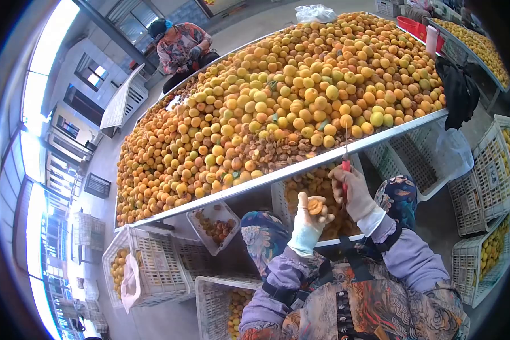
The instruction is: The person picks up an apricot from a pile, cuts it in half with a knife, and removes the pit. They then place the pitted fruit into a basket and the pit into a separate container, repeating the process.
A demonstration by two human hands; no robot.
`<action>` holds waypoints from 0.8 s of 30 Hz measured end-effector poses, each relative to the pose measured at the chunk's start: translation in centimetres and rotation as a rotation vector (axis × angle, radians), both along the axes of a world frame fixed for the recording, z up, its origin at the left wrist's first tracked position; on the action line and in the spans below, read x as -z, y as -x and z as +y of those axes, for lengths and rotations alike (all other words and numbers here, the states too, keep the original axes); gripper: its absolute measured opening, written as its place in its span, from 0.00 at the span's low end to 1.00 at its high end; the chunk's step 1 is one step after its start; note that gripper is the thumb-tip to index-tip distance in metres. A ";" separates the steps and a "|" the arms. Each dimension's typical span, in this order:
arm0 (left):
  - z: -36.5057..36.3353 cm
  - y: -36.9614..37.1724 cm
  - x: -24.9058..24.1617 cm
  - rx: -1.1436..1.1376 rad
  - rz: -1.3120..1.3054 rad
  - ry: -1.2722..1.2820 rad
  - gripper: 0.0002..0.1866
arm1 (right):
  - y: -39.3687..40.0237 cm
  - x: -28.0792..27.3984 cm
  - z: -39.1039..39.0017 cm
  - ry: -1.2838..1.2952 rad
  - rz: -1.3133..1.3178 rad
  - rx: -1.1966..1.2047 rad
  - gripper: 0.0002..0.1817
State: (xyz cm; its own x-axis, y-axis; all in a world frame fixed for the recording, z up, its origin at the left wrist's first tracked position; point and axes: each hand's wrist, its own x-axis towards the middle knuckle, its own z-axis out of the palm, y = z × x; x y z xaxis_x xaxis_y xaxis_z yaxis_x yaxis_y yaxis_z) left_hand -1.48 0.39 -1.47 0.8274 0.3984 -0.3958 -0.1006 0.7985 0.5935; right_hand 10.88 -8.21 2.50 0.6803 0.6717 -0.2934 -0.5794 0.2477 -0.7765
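Note:
My left hand (307, 225), in a pale glove, holds a cut apricot half (314, 206) with its hollow facing up. A red-handled knife (345, 163) is gripped in my gloved right hand (355, 192), its thin blade pointing up towards the table edge. The blade is apart from the fruit. Beneath both hands, a white crate (279, 198) between my knees contains cut apricots (310, 184). Just beyond the table's metal rim (300, 168) lies a heap of brown pits (275, 153), beside many whole apricots (255, 102).
White crates with fruit stand at left (158, 266) and right (479, 260). A small white basket (224, 246) of darker pieces sits under the table. Across the table is another person (181, 48). A black cloth (458, 93) hangs at the right corner.

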 end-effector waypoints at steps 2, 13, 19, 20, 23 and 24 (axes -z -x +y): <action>-0.2 0.2 0.4 0.039 -0.032 -0.004 0.30 | 0.0 -0.6 -0.3 -0.137 0.033 -0.014 0.10; -2.0 -0.5 -2.4 0.114 0.037 -0.104 0.29 | 0.3 -3.3 -0.8 -0.334 -0.172 0.032 0.21; -2.9 -1.2 -3.7 0.108 0.064 -0.070 0.29 | 0.1 -4.3 -1.5 -0.370 -0.309 -0.006 0.24; -2.7 -1.1 -3.3 0.151 -0.006 -0.045 0.29 | 0.1 -4.4 -1.8 -0.381 -0.311 -0.042 0.25; -2.7 -1.0 -2.9 0.164 0.003 -0.019 0.29 | 0.2 -4.2 -1.7 -0.434 -0.329 -0.024 0.26; -2.8 -1.0 -3.0 0.166 0.006 -0.017 0.29 | 0.2 -4.1 -1.8 -0.432 -0.326 -0.022 0.26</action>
